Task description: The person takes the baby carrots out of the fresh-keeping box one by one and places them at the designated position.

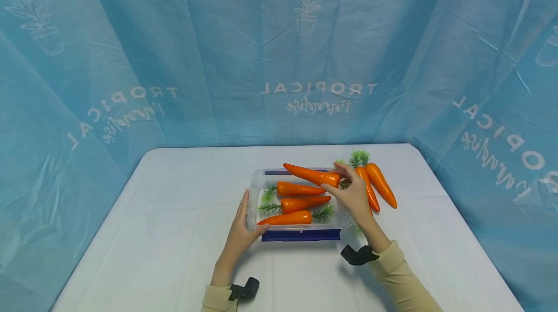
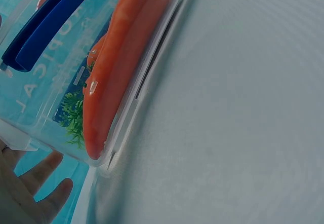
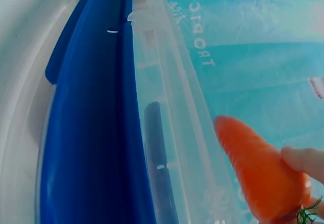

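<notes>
A clear plastic storage box (image 1: pixel 301 227) with blue clips (image 1: pixel 301 235) stands on the table. Inside lie three orange toy carrots (image 1: pixel 305 203), their green tops pointing to different sides. My left hand (image 1: pixel 241 227) rests at the box's left side, thumb by the front rim and fingers along the outer wall. In the left wrist view its fingers (image 2: pixel 38 176) look straight and spread beside the box corner. My right hand (image 1: pixel 352 193) pinches another carrot (image 1: pixel 311 174) by its thick end, above the back of the box, tip toward the left.
To the right of the box lie more carrots (image 1: pixel 381 186) with leafy green tops (image 1: pixel 359 158), partly hidden behind my right hand. The white table (image 1: pixel 183 215) is bordered by blue printed curtains (image 1: pixel 218 60) at the back and sides.
</notes>
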The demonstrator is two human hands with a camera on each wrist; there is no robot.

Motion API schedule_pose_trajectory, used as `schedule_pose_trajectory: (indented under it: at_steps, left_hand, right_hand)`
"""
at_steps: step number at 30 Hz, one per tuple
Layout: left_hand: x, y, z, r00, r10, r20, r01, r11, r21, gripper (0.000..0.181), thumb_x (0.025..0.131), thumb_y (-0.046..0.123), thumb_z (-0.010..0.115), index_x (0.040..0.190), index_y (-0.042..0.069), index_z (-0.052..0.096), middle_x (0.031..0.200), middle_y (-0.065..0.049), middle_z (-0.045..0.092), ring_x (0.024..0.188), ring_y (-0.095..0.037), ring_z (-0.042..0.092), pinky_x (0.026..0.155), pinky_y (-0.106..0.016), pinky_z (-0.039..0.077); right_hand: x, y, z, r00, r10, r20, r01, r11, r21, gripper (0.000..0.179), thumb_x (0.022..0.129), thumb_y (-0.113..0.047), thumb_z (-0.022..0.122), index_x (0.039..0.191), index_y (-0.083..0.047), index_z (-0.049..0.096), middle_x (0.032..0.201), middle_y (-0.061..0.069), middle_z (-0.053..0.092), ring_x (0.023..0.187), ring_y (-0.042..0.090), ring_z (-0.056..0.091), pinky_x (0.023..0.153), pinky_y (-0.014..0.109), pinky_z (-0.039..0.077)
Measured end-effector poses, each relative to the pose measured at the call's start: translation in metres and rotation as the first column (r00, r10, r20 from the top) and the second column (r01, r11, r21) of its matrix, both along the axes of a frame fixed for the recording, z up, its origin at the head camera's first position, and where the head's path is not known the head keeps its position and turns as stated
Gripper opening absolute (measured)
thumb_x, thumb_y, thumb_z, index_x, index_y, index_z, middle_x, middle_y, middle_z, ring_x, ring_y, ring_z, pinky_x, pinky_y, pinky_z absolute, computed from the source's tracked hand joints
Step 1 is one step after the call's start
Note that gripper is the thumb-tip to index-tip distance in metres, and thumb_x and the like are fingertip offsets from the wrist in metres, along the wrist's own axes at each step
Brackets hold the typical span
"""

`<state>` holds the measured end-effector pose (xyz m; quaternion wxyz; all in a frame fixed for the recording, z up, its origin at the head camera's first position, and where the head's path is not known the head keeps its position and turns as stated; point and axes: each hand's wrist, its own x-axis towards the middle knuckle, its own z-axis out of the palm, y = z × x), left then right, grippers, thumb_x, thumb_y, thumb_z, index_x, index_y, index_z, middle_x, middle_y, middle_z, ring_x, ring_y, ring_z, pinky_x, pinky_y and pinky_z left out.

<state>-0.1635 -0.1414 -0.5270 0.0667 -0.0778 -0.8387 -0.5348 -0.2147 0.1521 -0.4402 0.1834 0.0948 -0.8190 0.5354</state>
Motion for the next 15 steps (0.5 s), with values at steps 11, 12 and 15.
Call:
schedule_pose_trajectory:
  at_steps: [11, 12, 15]
  left_hand:
    - [0.000, 0.000, 0.001, 1.000, -0.013, -0.023, 0.013, 1.000, 0.008, 0.105, 0.076, 0.029, 0.076, 0.155, 0.021, 0.007, 0.161, -0.012, 0.012, 0.147, -0.037, 0.016, 0.114, -0.062, 0.020]
    - [0.001, 0.001, 0.005, 1.000, -0.015, -0.016, 0.015, 1.000, 0.014, 0.105, 0.076, 0.027, 0.076, 0.155, 0.019, 0.007, 0.161, -0.013, 0.012, 0.147, -0.037, 0.016, 0.114, -0.062, 0.019]
    - [0.008, 0.004, 0.022, 1.000, -0.023, -0.011, 0.023, 1.000, 0.021, 0.103, 0.076, 0.021, 0.075, 0.154, 0.010, 0.009, 0.160, -0.018, 0.012, 0.146, -0.041, 0.016, 0.113, -0.063, 0.019]
  right_hand:
    - [0.020, 0.002, 0.025, 0.993, -0.109, 0.032, 0.110, 0.994, -0.014, 0.051, 0.075, -0.004, 0.078, 0.122, 0.003, 0.058, 0.107, 0.025, 0.067, 0.091, 0.029, 0.057, 0.069, 0.014, 0.048]
    - [0.020, 0.004, 0.024, 0.992, -0.117, 0.040, 0.118, 0.993, -0.023, 0.052, 0.075, -0.004, 0.078, 0.122, 0.003, 0.058, 0.107, 0.024, 0.067, 0.092, 0.029, 0.057, 0.070, 0.012, 0.047]
    - [0.011, 0.014, 0.009, 0.990, -0.141, 0.028, 0.142, 0.989, -0.031, 0.051, 0.076, -0.011, 0.080, 0.122, -0.002, 0.060, 0.107, 0.019, 0.068, 0.091, 0.021, 0.057, 0.069, 0.010, 0.046]
